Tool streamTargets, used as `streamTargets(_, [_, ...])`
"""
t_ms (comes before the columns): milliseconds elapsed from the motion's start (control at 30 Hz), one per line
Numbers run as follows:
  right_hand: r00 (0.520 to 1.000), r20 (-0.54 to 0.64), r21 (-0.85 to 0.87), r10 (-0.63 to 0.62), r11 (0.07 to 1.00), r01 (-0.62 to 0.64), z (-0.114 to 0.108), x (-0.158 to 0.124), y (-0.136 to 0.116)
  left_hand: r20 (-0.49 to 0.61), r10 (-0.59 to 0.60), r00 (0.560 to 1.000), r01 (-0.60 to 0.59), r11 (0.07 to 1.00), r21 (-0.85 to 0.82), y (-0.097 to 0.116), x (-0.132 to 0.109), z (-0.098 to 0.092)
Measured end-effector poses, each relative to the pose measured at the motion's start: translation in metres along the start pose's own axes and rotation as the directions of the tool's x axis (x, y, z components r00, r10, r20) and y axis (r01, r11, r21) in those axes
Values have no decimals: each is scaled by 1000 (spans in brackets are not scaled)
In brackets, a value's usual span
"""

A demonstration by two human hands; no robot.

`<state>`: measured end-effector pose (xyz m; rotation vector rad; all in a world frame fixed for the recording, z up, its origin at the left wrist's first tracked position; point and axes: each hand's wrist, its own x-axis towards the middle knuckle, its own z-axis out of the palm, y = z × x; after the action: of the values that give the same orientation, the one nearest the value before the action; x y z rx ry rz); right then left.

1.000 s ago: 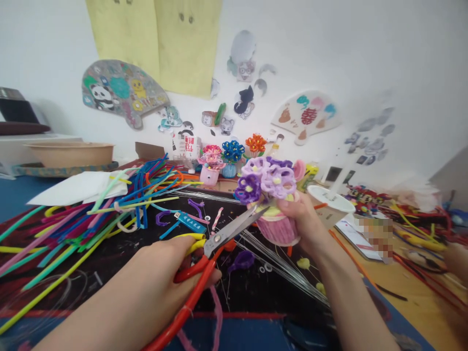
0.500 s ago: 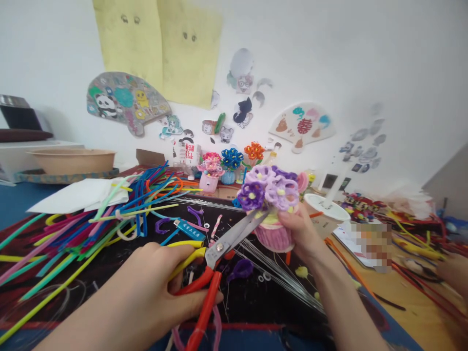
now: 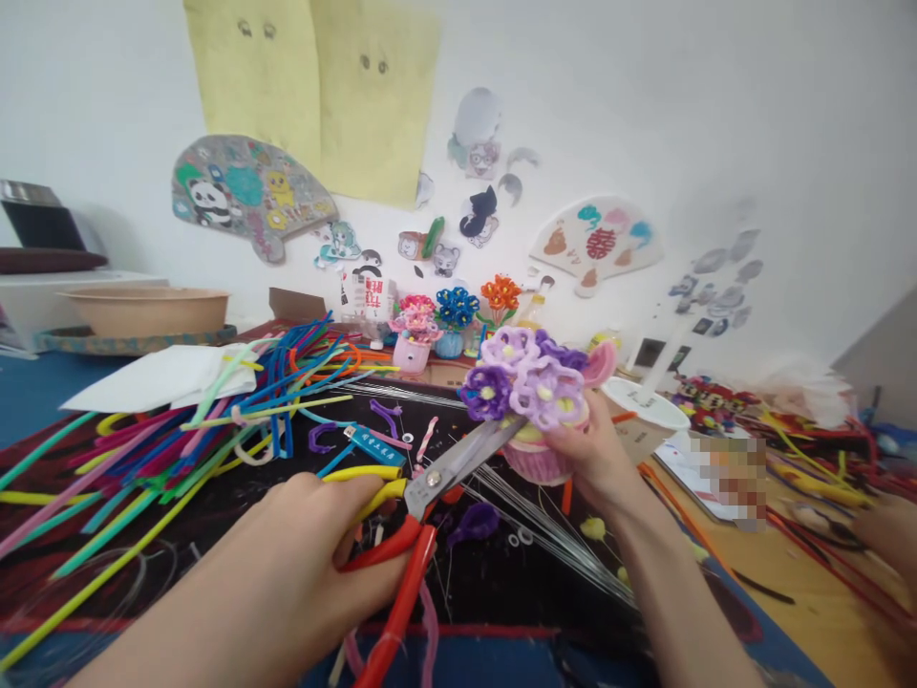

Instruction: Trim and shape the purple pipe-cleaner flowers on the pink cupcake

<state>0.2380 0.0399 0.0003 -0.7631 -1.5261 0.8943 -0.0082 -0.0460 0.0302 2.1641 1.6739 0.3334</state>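
Note:
My left hand (image 3: 322, 540) is closed around the red-handled scissors (image 3: 434, 478). Two yellow, rod-like pieces (image 3: 369, 475) show by its index finger; whether they are held too I cannot tell. The blades point up and right, almost together, their tips against the underside of the flowers. My right hand (image 3: 591, 449) grips a small pink-purple pot (image 3: 537, 463) from its right side. Lilac and dark purple fuzzy-wire flowers (image 3: 548, 390) with yellow centres fill the pot, and a pink curled piece (image 3: 602, 363) sticks out at the right.
Coloured pipe cleaners (image 3: 207, 430) lie heaped at left beside white paper (image 3: 143, 377). Thin metal wires (image 3: 551, 545) cross the black mat, near a purple loop (image 3: 475, 524). Finished flower pots (image 3: 412, 354) stand by the wall. Another person's hand (image 3: 888, 535) is at far right.
The flower pot has tipped, its blooms leaning more toward me, and less of its side shows. The scissor blades have drawn closer together under the flowers.

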Motion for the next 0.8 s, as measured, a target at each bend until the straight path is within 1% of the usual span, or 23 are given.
streamTargets(100, [1000,-1,9,-26,1000,26,1,0,1,2,1,1000,-1,999,-43,2,1,-1])
streamTargets(200, [999,4,31,-36,999,35,0,0,2,46,-17,999,19,998,-54,4,0,-4])
streamTargets(300, [1000,2,10,-28,1000,28,1,0,3,75,-64,995,63,998,22,4,-2,-7])
streamTargets(433, [1000,11,19,-7,1000,7,2,-1,4,79,-98,992,88,988,126,3,-1,-9])
streamTargets(600, [1000,28,29,-5,1000,5,1,1,9,84,-66,994,54,988,144,1,3,-10])
streamTargets(700, [1000,-17,-18,-1,1000,1,0,3,11,81,-24,996,15,994,109,-3,3,-8])
streamTargets(800, [998,-65,-53,2,999,-5,0,4,12,91,-7,996,-1,996,93,-8,3,-5])
